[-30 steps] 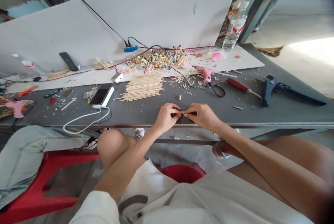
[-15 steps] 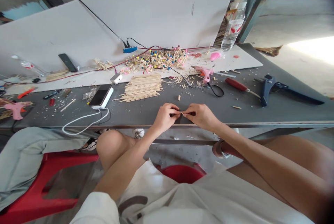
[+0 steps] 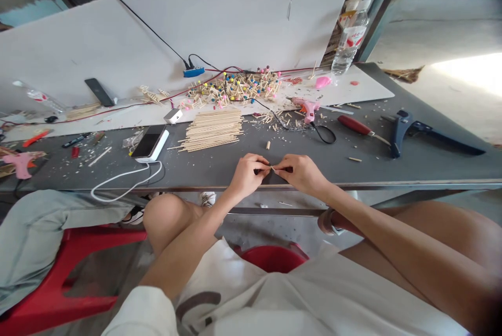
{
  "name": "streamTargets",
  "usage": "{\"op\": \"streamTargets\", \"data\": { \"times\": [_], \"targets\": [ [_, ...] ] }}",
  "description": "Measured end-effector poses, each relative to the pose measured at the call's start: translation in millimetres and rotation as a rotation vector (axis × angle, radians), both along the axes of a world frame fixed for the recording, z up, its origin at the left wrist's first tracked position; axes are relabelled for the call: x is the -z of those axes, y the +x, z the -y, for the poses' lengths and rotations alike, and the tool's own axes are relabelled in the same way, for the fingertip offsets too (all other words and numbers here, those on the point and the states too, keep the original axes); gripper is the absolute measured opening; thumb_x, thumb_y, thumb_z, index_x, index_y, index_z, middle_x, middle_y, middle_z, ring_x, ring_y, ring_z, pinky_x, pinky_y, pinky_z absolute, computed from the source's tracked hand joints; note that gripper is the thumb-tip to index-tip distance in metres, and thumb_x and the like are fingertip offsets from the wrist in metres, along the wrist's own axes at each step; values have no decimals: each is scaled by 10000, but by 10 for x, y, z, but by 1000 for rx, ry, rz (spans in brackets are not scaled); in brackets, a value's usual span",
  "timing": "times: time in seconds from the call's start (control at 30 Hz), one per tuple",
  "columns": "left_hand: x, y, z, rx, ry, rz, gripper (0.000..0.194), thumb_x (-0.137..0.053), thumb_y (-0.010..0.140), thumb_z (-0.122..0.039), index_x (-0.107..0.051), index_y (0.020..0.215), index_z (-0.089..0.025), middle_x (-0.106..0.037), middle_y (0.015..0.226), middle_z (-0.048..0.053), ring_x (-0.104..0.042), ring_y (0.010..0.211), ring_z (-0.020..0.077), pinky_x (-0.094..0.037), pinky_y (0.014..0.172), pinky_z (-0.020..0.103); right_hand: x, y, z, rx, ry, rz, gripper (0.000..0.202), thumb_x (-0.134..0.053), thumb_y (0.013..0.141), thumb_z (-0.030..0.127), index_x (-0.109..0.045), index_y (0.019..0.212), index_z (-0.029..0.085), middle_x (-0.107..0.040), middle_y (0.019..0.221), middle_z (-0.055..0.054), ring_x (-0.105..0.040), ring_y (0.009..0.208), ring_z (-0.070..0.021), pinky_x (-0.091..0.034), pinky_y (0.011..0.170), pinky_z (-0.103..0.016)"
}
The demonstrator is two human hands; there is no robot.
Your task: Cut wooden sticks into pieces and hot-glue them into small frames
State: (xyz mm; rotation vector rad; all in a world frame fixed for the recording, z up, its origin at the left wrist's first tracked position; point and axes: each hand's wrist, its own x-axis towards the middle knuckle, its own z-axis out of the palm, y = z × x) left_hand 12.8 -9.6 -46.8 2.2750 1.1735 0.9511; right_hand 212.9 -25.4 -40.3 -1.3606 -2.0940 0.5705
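- This place looks like a small craft workshop.
- A long dark-grey counter (image 3: 212, 166) carries two pink plastic glue guns (image 3: 309, 109), thin pale wooden sticks (image 3: 214, 130) and blue-handled pruning shears (image 3: 400, 132).
- Many small wooden scraps (image 3: 274, 121) are scattered.

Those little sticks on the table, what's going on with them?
The left hand and right hand pinch a tiny pale piece between their fingers, over the table. Further back lie a stack of thin sticks and a heap of short ones, many with coloured balls. A pink glue gun lies in neither hand.
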Motion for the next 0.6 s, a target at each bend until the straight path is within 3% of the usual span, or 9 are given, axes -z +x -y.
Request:
{"op": "streamTargets", "data": {
  "times": [0.6],
  "targets": [
    [-16,8,11,2,-7,21,120,-727,806,-118,-787,806,-221,-753,945,42,-646,952,205,-514,867,370,101,-43,25,44,50,-68,196,-612,835,164,-799,859,215,-717,852,-35,-588,653,-133,-415,615,-255]
  ]
}}
